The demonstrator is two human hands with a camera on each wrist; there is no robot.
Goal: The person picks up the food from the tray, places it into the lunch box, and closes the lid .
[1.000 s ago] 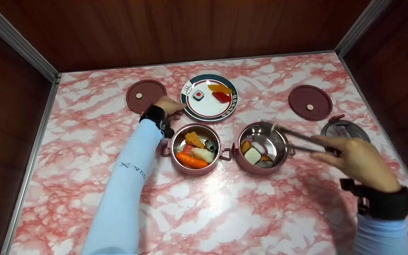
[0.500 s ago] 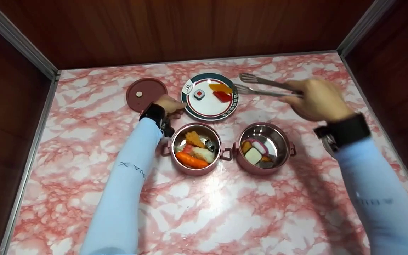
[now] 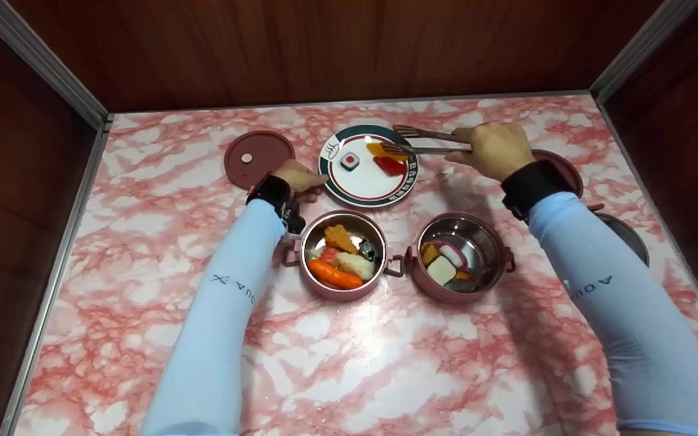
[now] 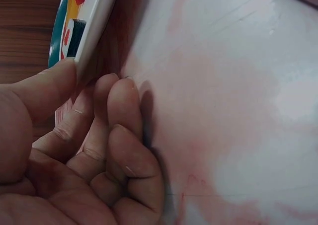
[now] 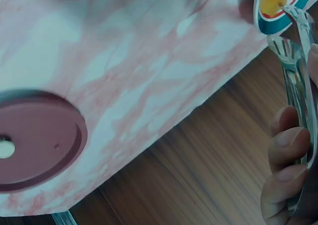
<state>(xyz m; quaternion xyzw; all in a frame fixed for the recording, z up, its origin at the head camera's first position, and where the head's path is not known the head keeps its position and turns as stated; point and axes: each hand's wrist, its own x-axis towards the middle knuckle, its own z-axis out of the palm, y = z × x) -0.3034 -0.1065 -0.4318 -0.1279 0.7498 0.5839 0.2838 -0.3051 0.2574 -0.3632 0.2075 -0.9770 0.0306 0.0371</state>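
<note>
My left hand point(image 3: 294, 180) pinches the near left rim of a round plate point(image 3: 361, 183), thumb on top and fingers below, as the left wrist view shows. On the plate lie a yellow strip point(image 3: 375, 149), a red piece point(image 3: 390, 166) and a small sushi roll point(image 3: 349, 161) with a red centre. My right hand point(image 3: 497, 148) grips metal tongs point(image 5: 297, 76) with slotted ends. Their tips are spread apart at the plate's right side, one overlapping the yellow strip in the head view. Nothing shows between the tips.
Two pink pots, a left one point(image 3: 340, 295) and a right one point(image 3: 453, 297), hold toy food pieces. A maroon lid point(image 3: 261, 144) sits behind my left hand. Another maroon lid point(image 3: 567, 172) and a grey round lid point(image 3: 631, 239) are partly hidden by my right arm. Walls enclose the table.
My right hand has carried the tongs from above the right pot, back and leftward to the plate. The left hand stays at the plate's rim. The head view has shifted slightly.
</note>
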